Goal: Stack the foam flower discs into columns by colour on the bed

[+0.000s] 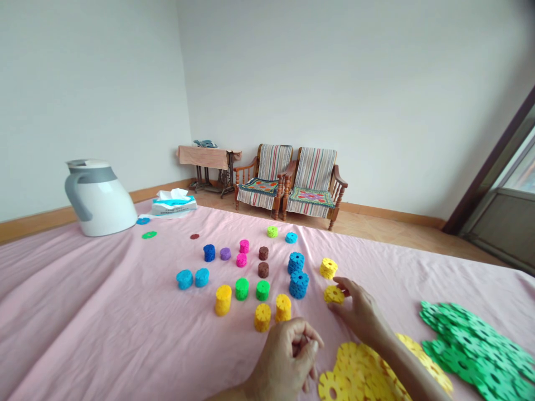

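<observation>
Right grip point(357, 312): pinching a yellow flower-shaped disc point(334, 295)
Left grip point(284, 356): curled shut, contents hidden
Just beyond right grip: short yellow stack point(328, 268)
Just beyond left grip: yellow stacks point(262, 317)
Right of right grip: loose green discs point(472, 345)

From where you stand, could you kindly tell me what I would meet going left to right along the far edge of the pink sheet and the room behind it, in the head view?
White jug → tissue packet → cloth-draped treadle table → left striped armchair → right striped armchair → dark-framed glass door
</observation>
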`<act>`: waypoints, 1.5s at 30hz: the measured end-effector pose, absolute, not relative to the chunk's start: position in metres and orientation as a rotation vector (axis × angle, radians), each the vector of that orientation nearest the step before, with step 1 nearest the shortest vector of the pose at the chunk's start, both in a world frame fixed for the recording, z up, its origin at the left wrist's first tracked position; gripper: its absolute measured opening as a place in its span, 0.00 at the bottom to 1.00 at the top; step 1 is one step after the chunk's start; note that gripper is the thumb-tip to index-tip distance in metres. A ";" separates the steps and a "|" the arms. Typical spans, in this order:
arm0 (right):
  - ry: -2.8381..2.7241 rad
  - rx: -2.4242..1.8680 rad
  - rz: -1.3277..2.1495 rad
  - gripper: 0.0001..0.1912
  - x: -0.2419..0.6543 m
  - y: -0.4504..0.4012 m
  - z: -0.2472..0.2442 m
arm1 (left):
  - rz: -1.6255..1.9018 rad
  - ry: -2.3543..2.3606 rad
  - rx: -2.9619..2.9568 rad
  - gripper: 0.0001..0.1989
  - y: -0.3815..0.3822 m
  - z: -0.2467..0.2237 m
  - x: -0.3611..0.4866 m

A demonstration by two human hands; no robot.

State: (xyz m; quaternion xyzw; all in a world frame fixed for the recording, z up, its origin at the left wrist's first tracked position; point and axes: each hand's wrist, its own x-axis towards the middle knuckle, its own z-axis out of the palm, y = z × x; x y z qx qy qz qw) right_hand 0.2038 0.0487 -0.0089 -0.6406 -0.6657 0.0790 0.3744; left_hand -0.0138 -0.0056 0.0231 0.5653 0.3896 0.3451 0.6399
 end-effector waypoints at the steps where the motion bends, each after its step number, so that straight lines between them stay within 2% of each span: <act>1: -1.706 -1.643 0.204 0.21 0.203 0.049 -0.009 | 0.783 0.903 1.313 0.10 -0.006 0.024 -0.014; 9: -1.698 -1.613 0.201 0.21 0.204 0.047 -0.004 | 0.778 0.922 1.409 0.11 -0.005 0.020 -0.014; 12: -1.674 -1.646 0.223 0.14 0.212 0.041 0.017 | 0.792 0.932 1.418 0.10 -0.005 0.015 -0.015; 14: -1.757 -1.677 0.350 0.07 0.217 0.031 0.036 | 0.804 0.932 1.418 0.09 -0.004 0.013 -0.015; 17: -2.015 -1.648 0.711 0.03 0.218 0.013 0.057 | 0.808 0.920 1.420 0.09 -0.003 0.012 -0.015; 19: -2.135 -1.616 0.870 0.13 0.214 0.002 0.063 | 0.804 0.920 1.419 0.08 -0.002 0.012 -0.015; 21: -2.205 -1.619 0.921 0.18 0.207 -0.005 0.065 | 0.804 0.923 1.421 0.08 -0.001 0.013 -0.015; 27: -2.237 -1.659 0.909 0.15 0.196 -0.004 0.065 | 0.808 0.927 1.427 0.09 -0.003 0.015 -0.015; 34: -2.162 -1.613 0.949 0.06 0.204 0.003 0.063 | 0.791 0.942 1.447 0.08 -0.003 0.014 -0.015; 38: -2.126 -1.661 0.998 0.08 0.211 0.007 0.064 | 0.786 0.953 1.509 0.07 -0.004 0.017 -0.016; 42: -2.267 -1.715 1.086 0.20 0.211 0.001 0.072 | 0.759 0.931 1.831 0.03 -0.007 0.022 -0.017; 45: -2.314 -1.785 1.055 0.21 0.205 -0.004 0.076 | 0.634 0.833 2.154 0.13 -0.008 0.019 -0.017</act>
